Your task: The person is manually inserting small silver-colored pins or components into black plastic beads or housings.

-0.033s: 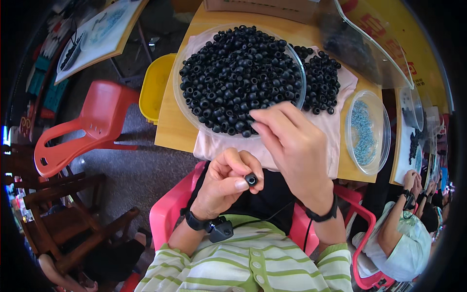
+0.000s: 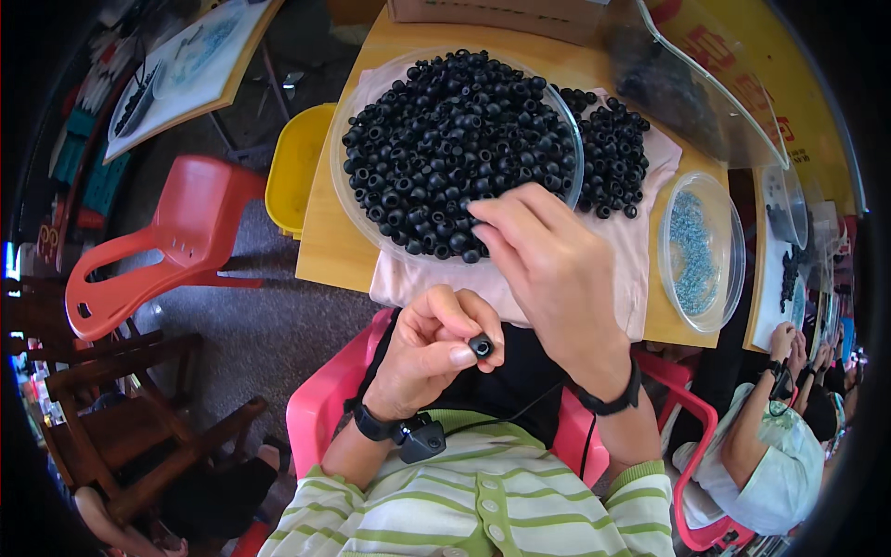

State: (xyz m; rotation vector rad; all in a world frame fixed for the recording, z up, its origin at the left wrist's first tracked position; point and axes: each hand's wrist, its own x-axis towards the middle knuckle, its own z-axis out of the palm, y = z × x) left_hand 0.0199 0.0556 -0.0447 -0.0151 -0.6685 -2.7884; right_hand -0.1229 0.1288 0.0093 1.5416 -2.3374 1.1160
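Between the thumb and fingers of my left hand [image 2: 444, 345] is a small black hollow cap [image 2: 481, 346], its round opening facing up with a paler ring or centre inside. My right hand [image 2: 548, 255] reaches over the near right edge of a large heap of similar black caps [image 2: 455, 148]. Its thumb and index finger bend toward each other at the heap; whatever lies between their tips is hidden. The heap rises from a wide, clear round tub [image 2: 345, 200] on a pink cloth [image 2: 636, 269].
More black caps [image 2: 613, 153] lie right of the tub. A clear bowl [image 2: 733, 278] of tiny bluish pieces stands farther right on the wooden table [image 2: 320, 251]. A yellow bin [image 2: 295, 172] and a red chair [image 2: 190, 223] are at left. Another person [image 2: 756, 464] sits at right.
My right hand has shifted slightly left and up over the heap. My left hand still holds the black cap in nearly the same place.
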